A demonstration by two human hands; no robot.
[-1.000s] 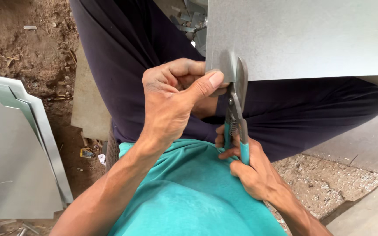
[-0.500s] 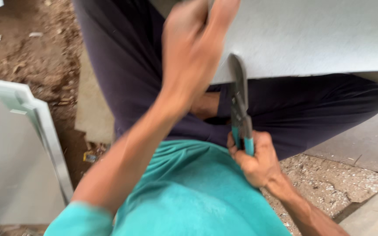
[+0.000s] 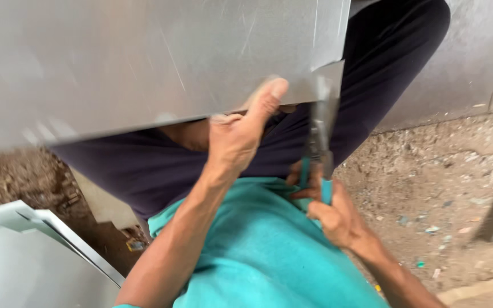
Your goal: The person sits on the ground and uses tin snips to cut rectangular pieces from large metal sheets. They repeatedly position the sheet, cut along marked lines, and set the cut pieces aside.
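Right hand (image 3: 338,214) clamped on teal-handled tin snips (image 3: 319,145), long axis upright, blades at lower edge of metal sheet (image 3: 144,63). Left hand (image 3: 241,134) closed on that edge, just left of blades.

Stacked grey metal sheets (image 3: 24,256) on debris-strewn dirt ground (image 3: 429,188).

Metal sheet (image 3: 115,63) over lap; snips (image 3: 319,142) apparently at right edge; stacked panels (image 3: 24,256) lower left.
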